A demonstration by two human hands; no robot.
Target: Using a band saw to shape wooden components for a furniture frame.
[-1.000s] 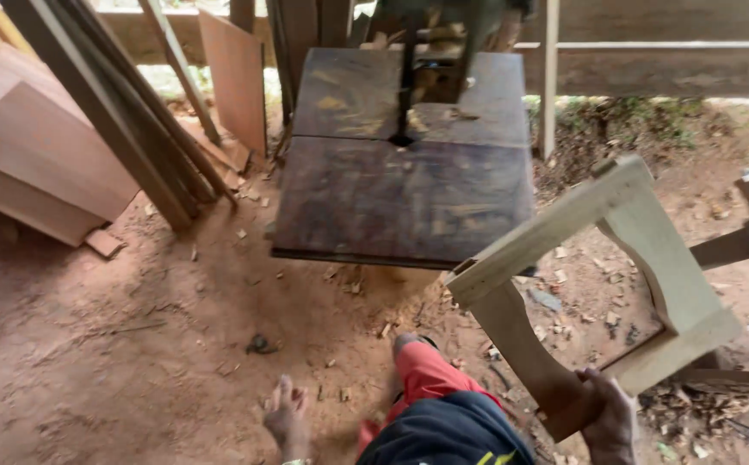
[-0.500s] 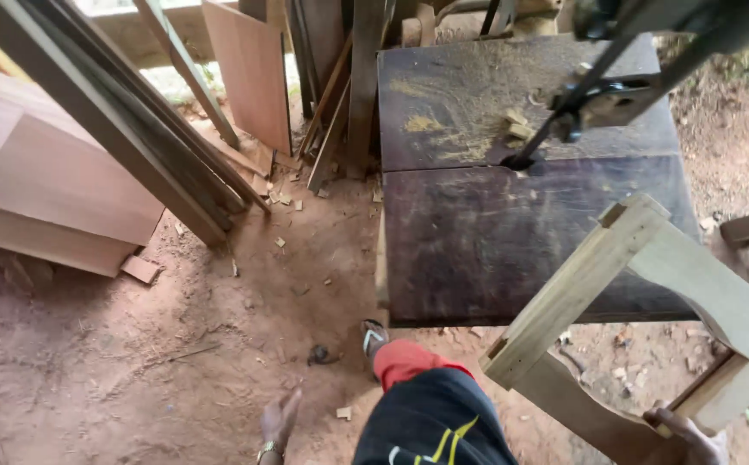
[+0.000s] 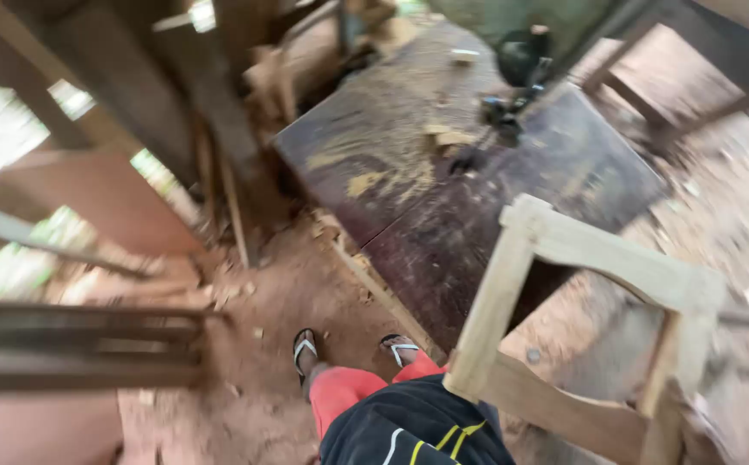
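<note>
A pale wooden chair frame (image 3: 603, 258) hangs tilted in the air at the right, in front of my body and over the near corner of a dark saw table (image 3: 409, 172). My right hand (image 3: 703, 420) shows only as a blur at the frame's lower right bar, where it holds the frame. My left hand is out of view. The table carries sawdust and small offcuts, and the black blade guide (image 3: 512, 95) of the saw hangs above it. Below are my feet in sandals (image 3: 306, 349), red shorts and a dark shirt.
Long planks (image 3: 82, 344) lie at the left over the red dirt floor (image 3: 271, 293). Boards and posts (image 3: 211, 95) lean behind the table's left side. Another wooden frame (image 3: 641, 95) stands at the far right. Chips and scraps litter the ground.
The view has swung and closed in on the saw table, which now sits tilted in front of me. The chair frame has risen over the table's corner. My left hand has dropped out of view.
</note>
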